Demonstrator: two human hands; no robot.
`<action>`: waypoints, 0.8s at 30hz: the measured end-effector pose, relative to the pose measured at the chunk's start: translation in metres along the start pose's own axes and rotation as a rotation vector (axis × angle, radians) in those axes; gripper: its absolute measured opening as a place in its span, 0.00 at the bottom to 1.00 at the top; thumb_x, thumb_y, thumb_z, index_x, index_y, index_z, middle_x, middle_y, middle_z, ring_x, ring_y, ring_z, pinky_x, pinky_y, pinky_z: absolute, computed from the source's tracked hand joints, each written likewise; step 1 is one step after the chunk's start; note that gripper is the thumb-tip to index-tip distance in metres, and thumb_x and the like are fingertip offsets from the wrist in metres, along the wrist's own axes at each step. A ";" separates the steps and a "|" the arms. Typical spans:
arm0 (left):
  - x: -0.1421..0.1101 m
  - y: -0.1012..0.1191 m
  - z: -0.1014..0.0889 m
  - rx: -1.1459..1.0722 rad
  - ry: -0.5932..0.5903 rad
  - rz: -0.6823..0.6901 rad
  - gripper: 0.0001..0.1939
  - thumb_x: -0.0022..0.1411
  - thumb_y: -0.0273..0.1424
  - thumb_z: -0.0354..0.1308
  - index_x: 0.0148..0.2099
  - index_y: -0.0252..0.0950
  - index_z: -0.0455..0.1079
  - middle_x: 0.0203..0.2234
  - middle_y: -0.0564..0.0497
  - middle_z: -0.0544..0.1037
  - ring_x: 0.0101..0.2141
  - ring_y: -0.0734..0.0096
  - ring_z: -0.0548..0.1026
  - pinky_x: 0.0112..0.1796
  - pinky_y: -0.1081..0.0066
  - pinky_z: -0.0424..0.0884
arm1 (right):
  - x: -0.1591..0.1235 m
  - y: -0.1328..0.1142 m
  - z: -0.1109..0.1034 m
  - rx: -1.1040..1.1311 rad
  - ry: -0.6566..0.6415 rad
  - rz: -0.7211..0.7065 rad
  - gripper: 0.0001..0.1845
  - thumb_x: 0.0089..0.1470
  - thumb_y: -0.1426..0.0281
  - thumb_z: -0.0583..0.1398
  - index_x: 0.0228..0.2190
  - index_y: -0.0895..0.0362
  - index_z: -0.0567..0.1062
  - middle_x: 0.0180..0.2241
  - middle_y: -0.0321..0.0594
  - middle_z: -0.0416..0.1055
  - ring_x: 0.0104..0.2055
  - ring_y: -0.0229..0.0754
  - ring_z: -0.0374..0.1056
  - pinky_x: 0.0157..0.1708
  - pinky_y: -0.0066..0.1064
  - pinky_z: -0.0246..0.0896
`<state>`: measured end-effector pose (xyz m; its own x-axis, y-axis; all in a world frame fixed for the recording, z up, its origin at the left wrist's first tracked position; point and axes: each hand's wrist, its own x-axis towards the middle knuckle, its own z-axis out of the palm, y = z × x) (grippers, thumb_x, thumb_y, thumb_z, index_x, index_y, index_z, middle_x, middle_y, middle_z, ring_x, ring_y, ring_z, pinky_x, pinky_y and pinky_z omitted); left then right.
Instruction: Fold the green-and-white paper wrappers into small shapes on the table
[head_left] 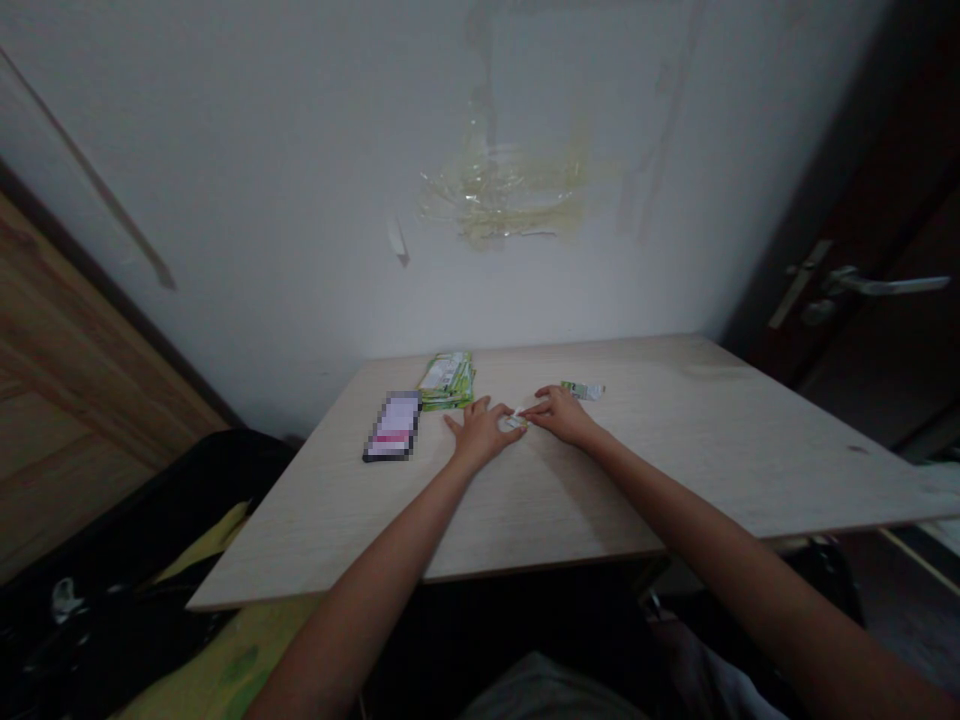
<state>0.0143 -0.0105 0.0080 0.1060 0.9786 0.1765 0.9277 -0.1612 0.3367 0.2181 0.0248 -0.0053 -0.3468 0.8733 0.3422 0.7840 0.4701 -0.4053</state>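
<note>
Near the middle of the table, a small white piece with a yellowish edge, perhaps paper or wrapper, lies between my two hands. My left hand pinches it with thumb and forefinger, the other fingers spread toward the back. From the right, my right hand has its fingertips pressed together at the piece's upper right edge. The piece is too small to name its kind. Just behind my right hand lies a green-and-white packet strip. A stack of flat green-and-white packets sits behind my left hand.
A phone with a blurred screen lies left of my left hand on the pale wooden table. The white wall bounds the table's back. On the right is a dark door with a metal handle.
</note>
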 end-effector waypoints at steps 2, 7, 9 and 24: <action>0.000 0.000 0.000 0.002 0.000 -0.005 0.25 0.56 0.56 0.60 0.54 0.55 0.74 0.66 0.47 0.62 0.65 0.40 0.56 0.58 0.24 0.42 | 0.001 -0.001 0.000 -0.030 0.009 0.001 0.12 0.60 0.60 0.62 0.42 0.48 0.84 0.51 0.49 0.70 0.56 0.52 0.64 0.59 0.45 0.57; 0.000 0.000 -0.001 -0.005 -0.008 -0.007 0.26 0.56 0.57 0.59 0.55 0.55 0.73 0.66 0.47 0.62 0.65 0.39 0.56 0.58 0.25 0.42 | 0.002 -0.002 0.005 -0.085 0.042 0.018 0.13 0.62 0.60 0.61 0.44 0.45 0.83 0.51 0.47 0.70 0.55 0.50 0.64 0.58 0.43 0.57; -0.001 0.001 -0.001 -0.010 0.000 -0.006 0.26 0.56 0.56 0.60 0.55 0.55 0.72 0.66 0.47 0.62 0.65 0.40 0.56 0.58 0.25 0.42 | 0.001 -0.002 0.006 -0.094 0.052 0.019 0.13 0.62 0.60 0.61 0.45 0.44 0.82 0.51 0.47 0.69 0.55 0.50 0.64 0.58 0.43 0.57; -0.010 0.002 -0.007 -0.016 0.131 0.101 0.14 0.59 0.49 0.63 0.45 0.53 0.78 0.62 0.52 0.67 0.63 0.47 0.59 0.63 0.34 0.38 | -0.003 -0.009 0.001 -0.053 0.016 0.073 0.16 0.61 0.55 0.60 0.45 0.46 0.83 0.53 0.49 0.69 0.57 0.53 0.64 0.60 0.47 0.57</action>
<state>0.0122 -0.0219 0.0132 0.1501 0.9323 0.3291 0.9085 -0.2614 0.3260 0.2114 0.0181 -0.0035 -0.2799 0.9027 0.3267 0.8334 0.3974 -0.3841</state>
